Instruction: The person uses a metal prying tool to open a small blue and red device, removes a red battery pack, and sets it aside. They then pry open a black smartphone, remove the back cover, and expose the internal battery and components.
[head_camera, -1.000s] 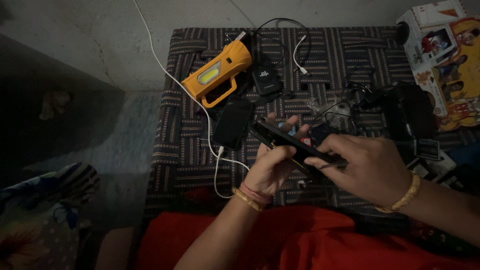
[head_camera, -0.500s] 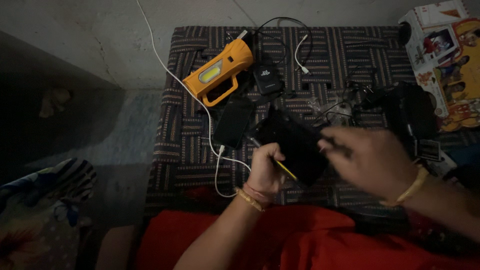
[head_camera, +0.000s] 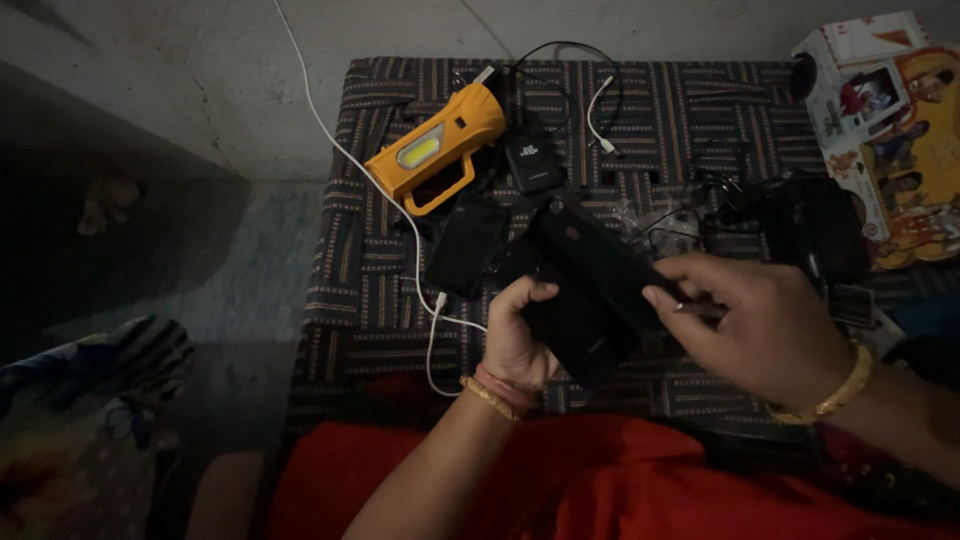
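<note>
Phone (head_camera: 585, 290) gripped from below in left hand (head_camera: 520, 335), long axis slanting from upper left to lower right, over near edge of striped mat (head_camera: 700, 110); right hand (head_camera: 765, 325) pinching thin tool (head_camera: 700, 310) at its right end, nearer. Yellow torch (head_camera: 440, 150) at far left corner, white cable (head_camera: 400, 200) alongside; dim room, bare floor

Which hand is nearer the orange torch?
Left. The left hand is below and right of the orange torch, gripping the black phone; the right hand is farther right.
</note>
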